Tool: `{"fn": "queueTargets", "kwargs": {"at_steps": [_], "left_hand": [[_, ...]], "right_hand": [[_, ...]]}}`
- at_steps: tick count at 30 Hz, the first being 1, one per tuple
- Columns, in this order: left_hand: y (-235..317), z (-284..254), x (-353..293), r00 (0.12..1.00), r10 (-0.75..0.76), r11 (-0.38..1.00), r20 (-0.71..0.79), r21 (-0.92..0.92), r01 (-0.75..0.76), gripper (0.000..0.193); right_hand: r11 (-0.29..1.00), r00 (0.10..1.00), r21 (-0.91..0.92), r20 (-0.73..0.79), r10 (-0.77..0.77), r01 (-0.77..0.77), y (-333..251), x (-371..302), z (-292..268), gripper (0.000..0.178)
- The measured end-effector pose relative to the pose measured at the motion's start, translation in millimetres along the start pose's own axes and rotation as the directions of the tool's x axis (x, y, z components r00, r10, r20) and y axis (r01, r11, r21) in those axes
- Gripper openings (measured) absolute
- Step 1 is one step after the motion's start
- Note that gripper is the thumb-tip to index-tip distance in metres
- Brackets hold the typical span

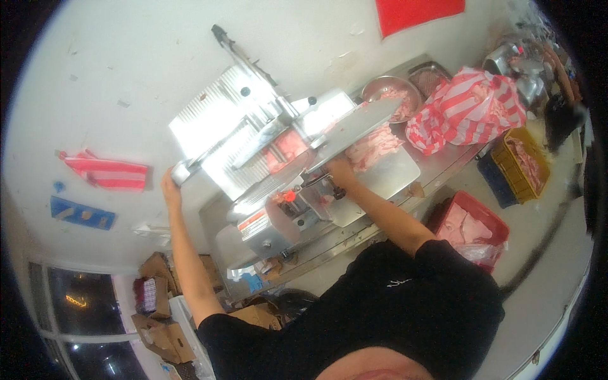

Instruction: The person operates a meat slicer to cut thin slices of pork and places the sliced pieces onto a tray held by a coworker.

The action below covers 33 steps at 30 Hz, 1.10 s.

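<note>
A metal meat slicer point(266, 239) stands tilted across the middle of the view. My left hand point(171, 188) is closed round the left end of its shiny ridged carriage point(244, 166). A block of pale pink meat point(289, 145) sits on the carriage beside the round blade. My right hand point(340, 172) reaches under a broad grey plate point(358, 132) on the slicer's right side, and its fingers are mostly hidden. It is right beside a heap of thin meat slices point(375, 149), which lies on a white tray point(405, 166).
Behind the tray stand a steel bowl point(373, 87) of meat and a red-striped plastic bag point(468, 107). Low on the right are a red tub point(503, 244) with meat, a yellow crate point(520, 140) and a blue crate point(496, 180). Cardboard boxes point(161, 339) stand lower left.
</note>
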State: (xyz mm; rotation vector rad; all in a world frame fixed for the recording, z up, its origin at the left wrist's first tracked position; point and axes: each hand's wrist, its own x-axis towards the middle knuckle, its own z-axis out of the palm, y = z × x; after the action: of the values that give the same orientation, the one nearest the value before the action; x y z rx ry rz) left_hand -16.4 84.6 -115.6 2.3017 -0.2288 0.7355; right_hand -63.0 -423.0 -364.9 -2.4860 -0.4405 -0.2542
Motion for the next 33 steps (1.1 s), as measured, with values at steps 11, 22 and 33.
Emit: {"fn": "queueTargets", "kwargs": {"at_steps": [11,22,33], "left_hand": [[-28,9,1,0.943,0.305,0.825,0.13,0.458,-0.33,0.043],[145,176,61,0.959,0.075,0.996,0.272,0.019,-0.083,0.042],[10,37,9,0.989,0.082,0.961,0.123,0.252,-0.111,0.04]], "right_hand": [[0.99,0.629,0.132,-0.773,0.075,0.044,48,-46,-146,0.028],[0.95,0.952,0.123,0.072,-0.296,0.286,1,-44,-32,0.053],[0.9,0.876,-0.008,0.235,-0.421,0.435,-21,-94,-16,0.035]]}}
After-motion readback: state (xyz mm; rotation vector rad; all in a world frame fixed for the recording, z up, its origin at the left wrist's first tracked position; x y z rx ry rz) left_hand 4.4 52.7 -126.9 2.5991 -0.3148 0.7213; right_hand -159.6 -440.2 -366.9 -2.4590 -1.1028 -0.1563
